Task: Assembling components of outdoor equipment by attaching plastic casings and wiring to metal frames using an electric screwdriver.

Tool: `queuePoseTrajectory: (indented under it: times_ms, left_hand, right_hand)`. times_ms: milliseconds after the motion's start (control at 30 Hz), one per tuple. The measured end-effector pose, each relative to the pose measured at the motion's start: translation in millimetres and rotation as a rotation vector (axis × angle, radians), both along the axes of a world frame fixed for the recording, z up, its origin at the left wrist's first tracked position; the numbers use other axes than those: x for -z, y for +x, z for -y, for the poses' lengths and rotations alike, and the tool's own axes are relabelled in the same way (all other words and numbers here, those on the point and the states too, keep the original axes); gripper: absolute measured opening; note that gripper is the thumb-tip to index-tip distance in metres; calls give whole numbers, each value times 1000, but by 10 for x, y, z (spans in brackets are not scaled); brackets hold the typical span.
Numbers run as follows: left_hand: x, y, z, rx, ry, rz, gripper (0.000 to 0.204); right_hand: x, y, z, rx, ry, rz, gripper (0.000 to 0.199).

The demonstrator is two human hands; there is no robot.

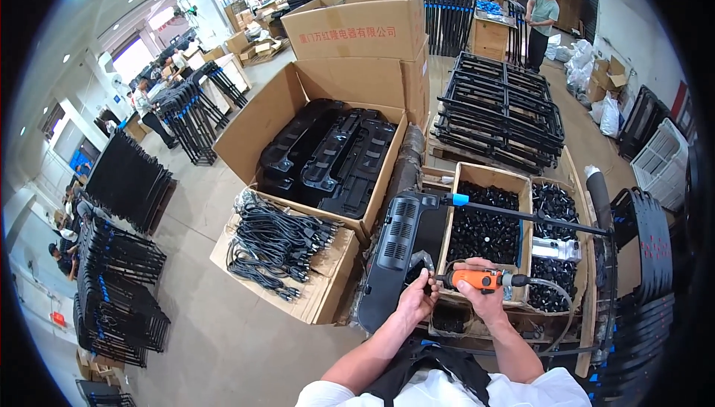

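One orange power screwdriver (482, 280) is gripped in the right hand (488, 303), its fingers wrapped around the body and the thumb pressed along the near side. By the screwdriver's nose, the left hand (417, 297) is held with thumb and fingertips drawn close together; whether a small part is pinched there cannot be told. One grey hose (560, 293) is joined to the screwdriver's right end.

To the screwdriver's left, one long black plastic housing (395, 239) with slotted vents is laid. Beyond the screwdriver, two heaps of small black parts, too many to count, are held in side-by-side bins: a nearer-left heap (484, 224) and a right heap (553, 202). Farther left of the screwdriver, one pile of black cables (279, 243), too tangled to count, is set before one open carton (257, 120), where at least three black plastic panels (357, 157) are stacked.
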State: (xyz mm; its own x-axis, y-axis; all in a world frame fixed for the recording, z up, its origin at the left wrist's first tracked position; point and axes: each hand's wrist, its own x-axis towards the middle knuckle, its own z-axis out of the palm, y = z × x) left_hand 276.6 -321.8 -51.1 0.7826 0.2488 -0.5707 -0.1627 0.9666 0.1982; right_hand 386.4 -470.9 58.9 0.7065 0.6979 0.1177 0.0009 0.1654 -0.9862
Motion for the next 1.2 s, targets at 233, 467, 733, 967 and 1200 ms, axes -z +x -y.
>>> queuePoseTrajectory:
  times_ms: [233, 467, 733, 967, 1200]
  left_hand:
    - [81, -218, -120, -30, -21, -2, 23]
    - [9, -440, -282, -70, -45, 37, 24]
    - [15, -604, -280, -108, -65, 57, 38]
    - [-18, -764, -299, 78, 41, -9, 27]
    - [142, -855, -478, 132, 195, 68, 29]
  right_hand:
    - [59, -141, -167, -19, -35, 35, 53]
    - [73, -305, -411, -38, -79, 55, 51]
    - [61, -395, -844, -63, -153, 75, 54]
    - [173, -373, -1432, -56, -151, 100, 53]
    - [207, 8, -1950, 3, -105, 220, 51]
